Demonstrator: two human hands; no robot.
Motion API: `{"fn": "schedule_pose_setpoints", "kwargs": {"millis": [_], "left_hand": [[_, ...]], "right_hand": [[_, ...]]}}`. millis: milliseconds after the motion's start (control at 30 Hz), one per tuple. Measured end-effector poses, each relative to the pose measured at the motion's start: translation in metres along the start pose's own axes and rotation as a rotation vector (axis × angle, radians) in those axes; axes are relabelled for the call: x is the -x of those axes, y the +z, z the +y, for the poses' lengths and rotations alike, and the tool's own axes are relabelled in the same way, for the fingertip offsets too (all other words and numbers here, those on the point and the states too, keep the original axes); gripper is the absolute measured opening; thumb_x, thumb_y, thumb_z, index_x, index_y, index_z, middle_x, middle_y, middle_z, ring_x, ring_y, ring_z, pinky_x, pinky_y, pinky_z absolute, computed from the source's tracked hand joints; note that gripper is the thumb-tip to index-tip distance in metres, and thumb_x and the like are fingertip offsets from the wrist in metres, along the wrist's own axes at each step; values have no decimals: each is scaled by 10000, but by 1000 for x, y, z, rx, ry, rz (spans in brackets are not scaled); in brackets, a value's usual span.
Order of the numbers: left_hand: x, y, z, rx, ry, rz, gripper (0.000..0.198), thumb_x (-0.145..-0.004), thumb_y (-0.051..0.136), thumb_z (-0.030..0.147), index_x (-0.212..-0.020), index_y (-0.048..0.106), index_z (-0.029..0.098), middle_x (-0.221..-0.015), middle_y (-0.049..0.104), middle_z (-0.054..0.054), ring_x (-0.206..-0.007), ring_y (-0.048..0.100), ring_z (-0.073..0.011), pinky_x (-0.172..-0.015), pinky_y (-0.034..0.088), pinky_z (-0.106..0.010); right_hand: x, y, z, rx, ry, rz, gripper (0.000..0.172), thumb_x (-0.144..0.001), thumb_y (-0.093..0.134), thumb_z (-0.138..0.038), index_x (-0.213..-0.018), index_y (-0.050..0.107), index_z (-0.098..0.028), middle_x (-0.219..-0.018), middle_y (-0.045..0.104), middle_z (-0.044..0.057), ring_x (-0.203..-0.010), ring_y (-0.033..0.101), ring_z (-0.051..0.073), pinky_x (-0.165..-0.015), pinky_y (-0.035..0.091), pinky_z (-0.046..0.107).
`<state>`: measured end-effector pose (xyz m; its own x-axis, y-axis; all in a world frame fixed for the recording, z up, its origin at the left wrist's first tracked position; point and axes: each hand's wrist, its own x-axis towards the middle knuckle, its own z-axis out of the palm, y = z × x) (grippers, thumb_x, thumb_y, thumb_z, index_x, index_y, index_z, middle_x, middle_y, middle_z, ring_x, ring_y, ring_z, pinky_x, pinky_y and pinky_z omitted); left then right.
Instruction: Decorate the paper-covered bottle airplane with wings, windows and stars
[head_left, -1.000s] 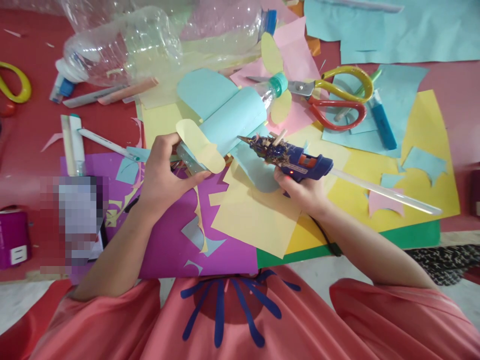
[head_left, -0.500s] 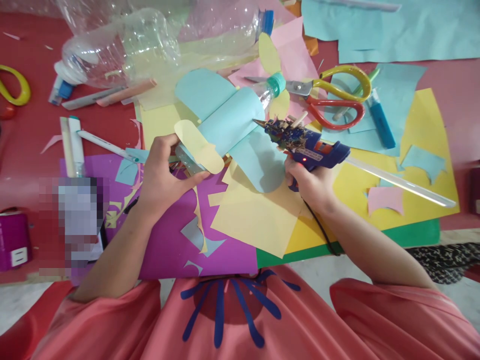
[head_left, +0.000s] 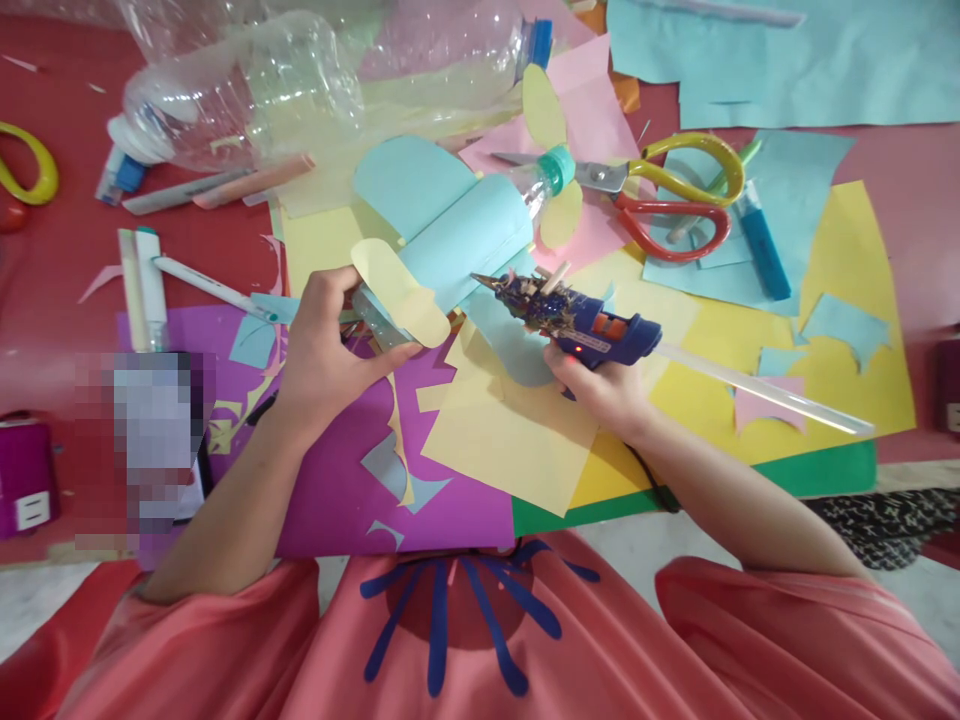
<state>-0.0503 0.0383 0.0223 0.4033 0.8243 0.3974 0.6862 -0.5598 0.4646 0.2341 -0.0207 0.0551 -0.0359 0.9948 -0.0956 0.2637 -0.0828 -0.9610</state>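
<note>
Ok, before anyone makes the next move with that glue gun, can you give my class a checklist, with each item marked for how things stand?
1. Glue gun held firmly: ok, the right hand grips its handle.
2. Bottle steadied: ok, the left hand holds its base end.
3. Left hand clear of the nozzle: ok, they are apart.
4. Glue stick loaded: ok, it juts from the gun's back.
5. Scissors out of the way: not ok, the blades lie right by the green cap.
6. Nozzle hot: cannot tell, though a red light shows.
</note>
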Motion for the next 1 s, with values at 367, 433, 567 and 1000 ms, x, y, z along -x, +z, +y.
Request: {"fn": "schedule_pose_setpoints", "kwargs": {"millis": [367, 433, 567, 1000], "left_hand": [[1, 4, 2, 36, -36, 54, 772, -736, 670, 810, -1254, 525, 257, -1014, 559, -27, -889, 623, -188, -666, 581, -295], [1, 6, 3, 24, -20, 76, 787, -742, 633, 837, -1257, 525, 253, -1003, 561, -27, -873, 624, -183, -652, 579, -289], [0, 7, 4, -1, 0, 96, 803, -753, 585, 863, -1248, 528, 234, -1005, 567, -34, -857, 618, -177, -640, 569, -279], [1, 5, 1, 65, -66, 52, 798, -700, 672, 841, -1218, 524, 253, -1011, 554, -24, -872, 616, -177, -658, 567, -287]], "right_hand": [[2, 3, 2, 24, -63, -86, 168, -714, 540, -242, -583, 435, -240, -498, 432, -48, -450, 381, 99, -454, 385, 260], [2, 2, 1, 36, -47, -83, 180, -712, 540, -247, -576, 421, -241, -487, 420, -48, -457, 379, 102, -468, 400, 266], [1, 1, 1, 39, -10, -46, 163, -705, 533, -260, -577, 433, -241, -486, 430, -50, -449, 383, 97, -468, 395, 266], [-4, -5, 5, -23, 103, 141, 132, -680, 575, -317, -615, 496, -235, -469, 455, -54, -432, 403, 93, -431, 375, 258]]}}
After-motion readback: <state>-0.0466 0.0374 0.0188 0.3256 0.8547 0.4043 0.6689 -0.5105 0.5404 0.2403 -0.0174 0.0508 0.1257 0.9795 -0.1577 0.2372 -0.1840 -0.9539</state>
